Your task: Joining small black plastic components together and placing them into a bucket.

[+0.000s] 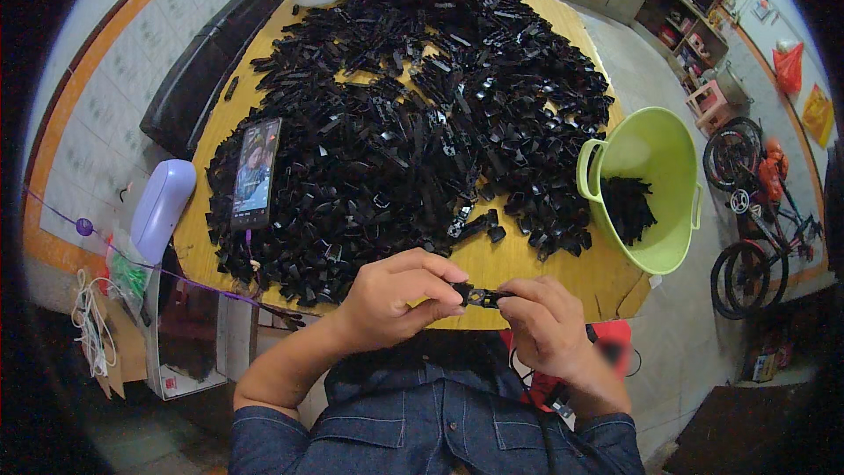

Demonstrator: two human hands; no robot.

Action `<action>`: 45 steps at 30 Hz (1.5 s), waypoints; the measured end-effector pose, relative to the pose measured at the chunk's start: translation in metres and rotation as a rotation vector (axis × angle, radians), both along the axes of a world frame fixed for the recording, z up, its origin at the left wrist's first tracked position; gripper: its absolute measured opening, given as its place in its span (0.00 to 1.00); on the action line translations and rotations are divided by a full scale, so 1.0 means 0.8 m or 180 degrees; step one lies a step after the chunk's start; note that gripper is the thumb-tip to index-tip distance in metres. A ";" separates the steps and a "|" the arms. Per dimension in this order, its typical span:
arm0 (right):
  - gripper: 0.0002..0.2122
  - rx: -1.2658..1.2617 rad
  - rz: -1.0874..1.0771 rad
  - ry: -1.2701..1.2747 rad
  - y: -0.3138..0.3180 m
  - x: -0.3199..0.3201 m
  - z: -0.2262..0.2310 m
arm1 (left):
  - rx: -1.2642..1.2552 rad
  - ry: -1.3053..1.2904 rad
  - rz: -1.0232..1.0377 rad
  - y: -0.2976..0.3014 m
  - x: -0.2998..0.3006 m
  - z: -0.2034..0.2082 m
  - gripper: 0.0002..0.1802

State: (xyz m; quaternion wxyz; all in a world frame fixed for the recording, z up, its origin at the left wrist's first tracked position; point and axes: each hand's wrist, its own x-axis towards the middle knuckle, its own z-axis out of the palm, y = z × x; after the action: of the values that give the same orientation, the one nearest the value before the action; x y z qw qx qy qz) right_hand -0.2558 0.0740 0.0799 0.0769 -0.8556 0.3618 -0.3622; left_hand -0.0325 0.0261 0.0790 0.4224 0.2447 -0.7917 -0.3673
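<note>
At the near edge of the bench, a black part lies between the two hands, the fingers of the left hand and right hand each pinching one end. Good handling probably calls for ends held in line, light, even pressure, and a clear margin from the pile beyond.

Left grip and right grip on black part, black heap, green tub

Slim black part, openwork middle, roughly level between hands.
</note>
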 end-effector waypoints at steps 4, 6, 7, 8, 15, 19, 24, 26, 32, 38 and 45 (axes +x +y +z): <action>0.17 -0.0064 -0.0020 0.0246 0.000 -0.002 0.002 | -0.0453 -0.0259 -0.0056 -0.002 0.000 0.005 0.06; 0.17 -0.0143 -0.0067 0.0375 0.003 0.001 0.006 | -0.0935 -0.0417 -0.0034 -0.001 -0.001 0.005 0.05; 0.16 -0.0224 -0.0115 0.0508 0.004 0.002 0.007 | -0.1420 -0.0570 -0.0013 0.000 -0.001 0.005 0.04; 0.16 -0.0225 -0.0127 0.0510 0.005 0.001 0.006 | -0.1424 -0.0566 -0.0024 -0.001 -0.001 0.004 0.04; 0.13 0.0035 0.0333 0.0299 0.010 0.022 -0.020 | 0.2079 0.0890 -0.0911 0.004 -0.022 -0.016 0.45; 0.11 -0.0121 0.0251 0.0353 0.020 0.024 -0.028 | 0.3296 0.1416 -0.1189 0.017 -0.056 -0.025 0.46; 0.12 0.0689 -0.0026 0.0188 0.032 0.014 -0.054 | 0.3030 0.1021 -0.1168 0.012 -0.085 -0.039 0.38; 0.12 0.1333 -0.0221 0.0076 0.032 0.007 -0.055 | 0.1472 0.0147 -0.0340 -0.014 -0.088 -0.036 0.27; 0.11 0.0023 -0.1907 0.0271 -0.005 -0.035 -0.041 | -0.1920 -0.2189 0.1108 -0.053 -0.108 -0.046 0.07; 0.13 -0.0195 -0.1984 0.1419 -0.032 -0.050 -0.048 | -0.1634 -0.1876 0.1108 -0.043 -0.102 -0.040 0.06; 0.17 0.0373 -0.0949 0.0341 -0.035 -0.036 -0.057 | -0.0226 -0.0794 0.1363 -0.032 -0.048 -0.017 0.10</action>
State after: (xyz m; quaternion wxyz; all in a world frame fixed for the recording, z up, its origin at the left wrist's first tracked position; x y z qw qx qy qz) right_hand -0.2844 0.0459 0.0346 0.0528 -0.8045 0.5088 -0.3017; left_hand -0.0706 0.0004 0.0658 0.3978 0.4353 -0.7803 -0.2084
